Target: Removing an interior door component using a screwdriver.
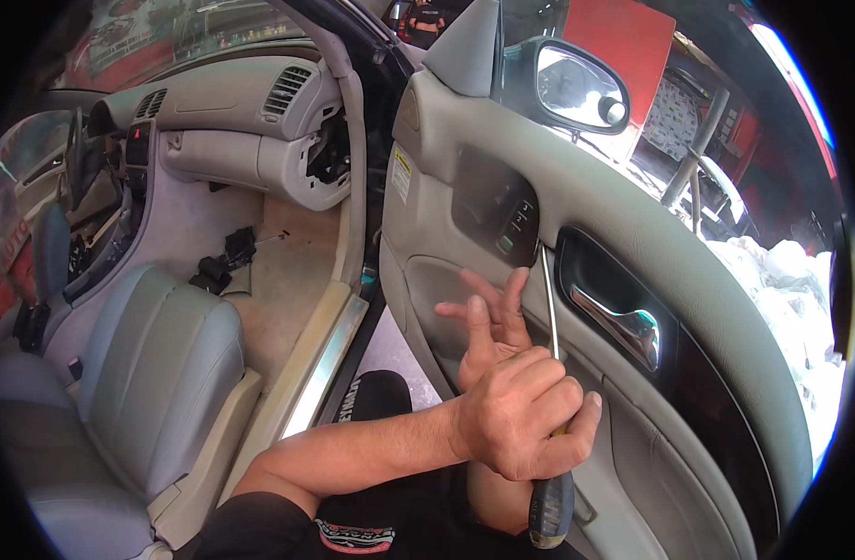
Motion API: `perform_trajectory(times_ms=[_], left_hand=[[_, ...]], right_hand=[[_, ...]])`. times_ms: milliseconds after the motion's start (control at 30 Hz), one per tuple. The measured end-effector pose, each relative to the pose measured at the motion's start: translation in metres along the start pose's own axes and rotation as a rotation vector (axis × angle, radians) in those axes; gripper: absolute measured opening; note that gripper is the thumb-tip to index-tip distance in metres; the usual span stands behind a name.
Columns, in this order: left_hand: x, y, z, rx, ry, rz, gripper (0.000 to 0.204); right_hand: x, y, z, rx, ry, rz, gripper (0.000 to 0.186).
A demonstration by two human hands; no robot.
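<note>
My left hand (525, 415) grips a long flat-shafted screwdriver (552, 509) with a dark handle, its back toward me and fingers curled round it. The shaft rises to the edge of a dark switch panel (493, 201) on the grey door trim (455, 121), where its tip meets the seam. Behind my left hand, my right hand (493, 327) is open, palm partly visible and fingers spread just below the switch panel; whether it touches the trim I cannot tell. Right of the shaft is a chrome door handle (609, 322) in a black recess.
To the left are a grey seat (161, 383), dashboard (213, 98) with an exposed opening at its end, and black pieces (222, 266) on the footwell floor. The door sill (315, 373) runs between. A side mirror (577, 89) is above; a person (423, 23) is in the background.
</note>
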State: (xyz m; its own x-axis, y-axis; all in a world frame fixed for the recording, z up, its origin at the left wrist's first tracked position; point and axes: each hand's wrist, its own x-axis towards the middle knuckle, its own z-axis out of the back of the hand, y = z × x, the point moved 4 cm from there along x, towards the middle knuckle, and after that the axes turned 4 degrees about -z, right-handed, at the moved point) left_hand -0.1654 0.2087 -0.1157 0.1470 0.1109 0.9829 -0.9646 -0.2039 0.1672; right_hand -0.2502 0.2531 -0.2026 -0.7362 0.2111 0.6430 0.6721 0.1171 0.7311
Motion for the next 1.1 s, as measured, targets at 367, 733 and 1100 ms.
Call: perform_trajectory(times_ms=[367, 733, 1100], left_hand=[[-0.031, 0.025, 0.003, -0.110, -0.211, -0.048, 0.038], [-0.018, 0.024, 0.003, -0.177, -0.443, 0.134, 0.036], [0.017, 0.027, 0.018, -0.151, -0.350, 0.169, 0.016]], right_hand=[[-0.004, 0.032, 0.015, 0.135, 0.233, -0.215, 0.063], [-0.005, 0.003, 0.008, -0.273, 0.057, 0.021, 0.076], [0.003, 0.054, -0.020, -0.630, -0.093, -0.217, 0.089]])
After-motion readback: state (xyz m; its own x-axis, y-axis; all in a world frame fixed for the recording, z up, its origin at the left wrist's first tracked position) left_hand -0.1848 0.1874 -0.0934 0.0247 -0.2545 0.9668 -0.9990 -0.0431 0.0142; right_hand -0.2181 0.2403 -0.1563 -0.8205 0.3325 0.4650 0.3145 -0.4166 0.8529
